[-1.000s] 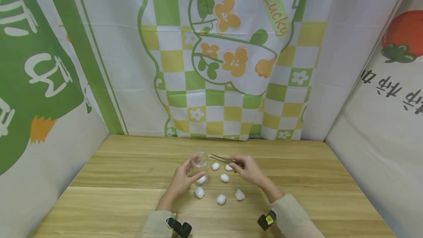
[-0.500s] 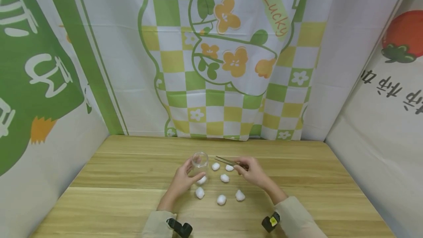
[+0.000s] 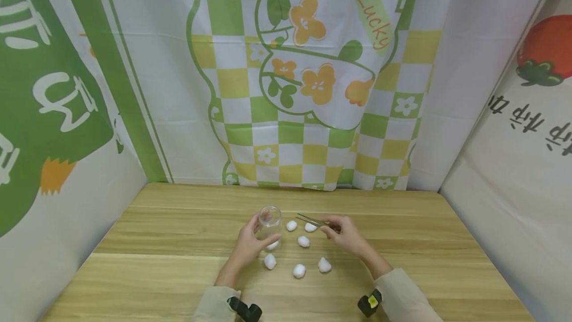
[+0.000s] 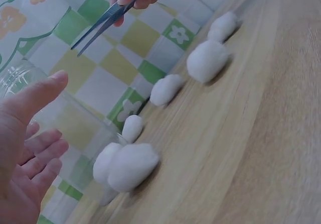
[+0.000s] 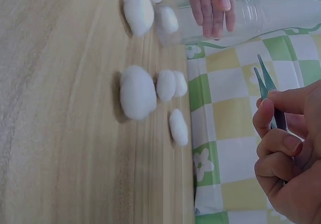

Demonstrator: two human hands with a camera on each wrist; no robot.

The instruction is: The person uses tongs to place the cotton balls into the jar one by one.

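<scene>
My left hand (image 3: 249, 242) holds a clear glass jar (image 3: 270, 216) upright on the table, with thumb and fingers on either side. A white cotton ball (image 5: 168, 19) shows through the glass at its bottom. Tweezers (image 3: 307, 218) are pinched in my right hand (image 3: 345, 235), to the right of the jar and above the table. Their tips stand apart with nothing between them, as the left wrist view shows the tweezers (image 4: 100, 29). Below and around them lie several loose cotton balls (image 3: 304, 241).
The cotton balls, among them one nearer the front (image 3: 299, 271), are spread over the wooden table (image 3: 178, 232) right of the jar. A patterned curtain (image 3: 290, 153) hangs at the table's back edge, with cloth walls on both sides.
My right hand has drawn the tweezers to the right, away from the jar's mouth. My left hand and the jar stay in place.
</scene>
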